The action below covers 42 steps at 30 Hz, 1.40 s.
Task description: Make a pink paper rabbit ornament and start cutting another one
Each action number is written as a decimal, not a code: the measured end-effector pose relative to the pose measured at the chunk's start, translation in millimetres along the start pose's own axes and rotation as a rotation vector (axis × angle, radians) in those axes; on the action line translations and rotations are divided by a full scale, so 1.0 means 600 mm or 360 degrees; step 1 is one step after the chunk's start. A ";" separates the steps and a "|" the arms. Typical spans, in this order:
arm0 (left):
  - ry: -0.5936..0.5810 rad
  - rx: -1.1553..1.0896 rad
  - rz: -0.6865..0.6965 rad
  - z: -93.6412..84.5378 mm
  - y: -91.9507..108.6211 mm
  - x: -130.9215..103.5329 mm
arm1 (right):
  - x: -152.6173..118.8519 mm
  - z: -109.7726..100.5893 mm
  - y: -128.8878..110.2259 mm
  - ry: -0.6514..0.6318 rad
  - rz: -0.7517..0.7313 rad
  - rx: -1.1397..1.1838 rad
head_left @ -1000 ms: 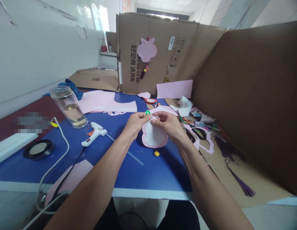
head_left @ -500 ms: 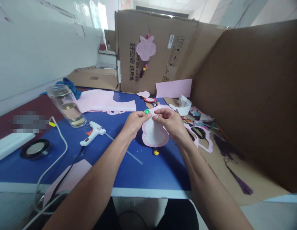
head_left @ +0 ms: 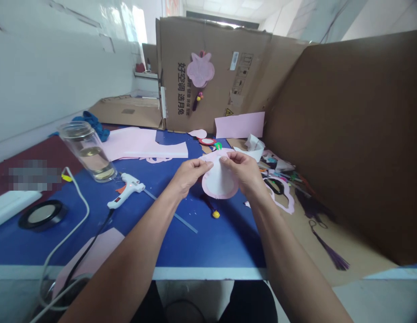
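Between both hands hangs a pink paper cutout point(head_left: 222, 181) with a white middle, held above the blue table. My left hand point(head_left: 189, 176) pinches its upper left edge, thumb on the near face. At its upper right, my right hand point(head_left: 241, 168) pinches the edge in the same way. A green ring-shaped piece point(head_left: 218, 146) shows just above the cutout's top edge. Below it, a yellow bell point(head_left: 215, 214) on a dark cord lies over or just above the table; whether it rests there I cannot tell.
A white hot glue gun point(head_left: 128, 189) with a glue stick lies left, near a glass jar point(head_left: 96, 157) of liquid and black tape point(head_left: 42, 214). Cardboard panels point(head_left: 222, 80) stand behind and right. A purple tassel point(head_left: 331, 251) and paper scraps point(head_left: 289, 202) lie right.
The cutout has turned between my hands, its lower outline now a single round curve. The green piece has shifted from my left fingertips to above the top edge. The bell has swung slightly left.
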State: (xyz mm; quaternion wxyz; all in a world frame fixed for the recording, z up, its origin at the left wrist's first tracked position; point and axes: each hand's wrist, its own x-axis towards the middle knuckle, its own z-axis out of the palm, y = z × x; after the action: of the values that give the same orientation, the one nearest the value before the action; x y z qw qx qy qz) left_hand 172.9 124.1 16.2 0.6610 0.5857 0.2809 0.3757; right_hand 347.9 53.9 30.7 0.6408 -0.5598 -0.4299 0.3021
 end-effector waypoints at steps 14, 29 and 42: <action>-0.0071 0.0213 0.0117 0.000 -0.014 0.007 | 0.010 -0.014 0.005 0.0003 0.0028 0.0169; -0.0022 0.0262 0.0168 0.001 -0.015 0.009 | 0.014 -0.020 0.003 0.0156 -0.0066 0.0203; -0.0025 0.0264 0.0191 0.006 -0.016 0.007 | 0.015 -0.020 0.006 0.0180 -0.0082 0.0141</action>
State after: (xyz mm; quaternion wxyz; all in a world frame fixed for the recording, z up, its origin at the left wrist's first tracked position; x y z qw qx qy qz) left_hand 179.7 125.5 7.5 0.5887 0.6571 0.2704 0.3855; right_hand 363.2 56.9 28.9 0.6956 -0.5359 -0.3935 0.2722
